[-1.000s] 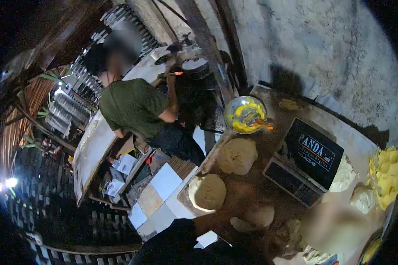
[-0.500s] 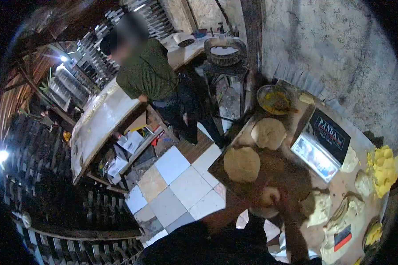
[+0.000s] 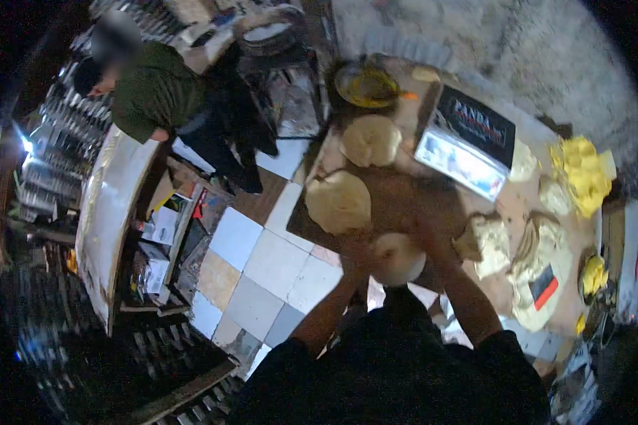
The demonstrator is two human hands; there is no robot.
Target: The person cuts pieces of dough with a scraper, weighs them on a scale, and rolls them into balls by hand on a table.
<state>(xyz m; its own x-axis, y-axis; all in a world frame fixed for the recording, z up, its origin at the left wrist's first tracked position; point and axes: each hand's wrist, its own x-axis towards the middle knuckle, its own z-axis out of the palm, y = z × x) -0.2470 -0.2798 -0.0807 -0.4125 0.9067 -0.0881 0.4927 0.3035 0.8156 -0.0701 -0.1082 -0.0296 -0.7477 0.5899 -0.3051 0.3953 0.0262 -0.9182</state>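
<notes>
A round piece of pale dough [image 3: 403,268] with a dark hollow near its middle is at the near edge of the table, in front of my body. My left hand [image 3: 361,256] is at its left side and seems to touch it. Close by its upper right side is my right hand [image 3: 428,239]. Both hands are dark and smeared by motion, so their fingers cannot be made out. Beyond them lie two flattened rounds of dough, a nearer one [image 3: 338,203] and a farther one [image 3: 371,141].
A pan of yellow liquid [image 3: 366,86] stands at the far corner, left of a black box [image 3: 473,124] with a bright panel. On the right are dough lumps [image 3: 490,244], a red-and-black scraper [image 3: 544,287] and yellow blocks [image 3: 583,173]. Another person [image 3: 156,92] stands by a long table [image 3: 113,205].
My view has shifted, so the table and its contents appear farther up and left. Both forearms now show beside the dough; the other person's position in view has shifted left too.
</notes>
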